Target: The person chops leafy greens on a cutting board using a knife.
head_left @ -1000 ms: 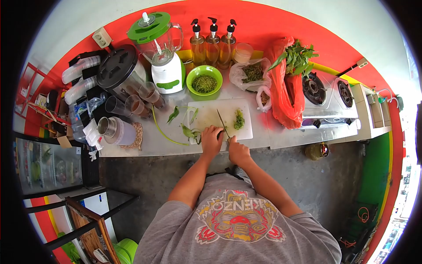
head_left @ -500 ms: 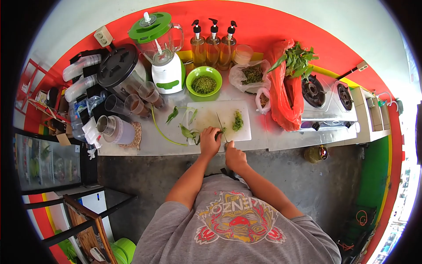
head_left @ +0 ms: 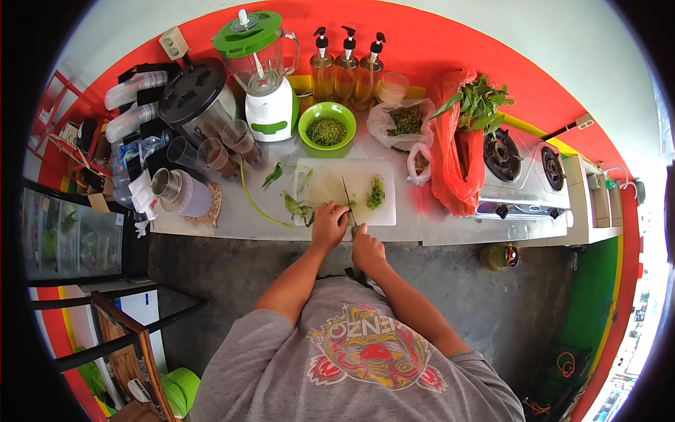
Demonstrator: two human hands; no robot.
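My right hand [head_left: 368, 251] is closed round the handle of a knife [head_left: 348, 195], whose blade points away over the white cutting board [head_left: 384, 214]. Just left of the blade, my left hand [head_left: 329, 225] rests on the board's front edge, fingers bent together; what lies under them is hidden. Green leaves and stems [head_left: 296, 206] lie at the board's left edge, beside that hand. On the right of the blade sits a small pile of chopped greens [head_left: 376, 193]. A green bowl [head_left: 328, 145] of chopped greens stands behind the board.
A blender [head_left: 270, 112], pump bottles [head_left: 346, 75] and a clear bag of greens [head_left: 406, 121] stand behind. To the right are a red bag [head_left: 450, 169] and a gas stove [head_left: 524, 204]. Cups [head_left: 219, 160] and a shaker [head_left: 184, 194] stand left.
The view has shifted slightly. Both hands remain close together at the board's front edge, with the knife still in my right hand and its blade slightly moved.
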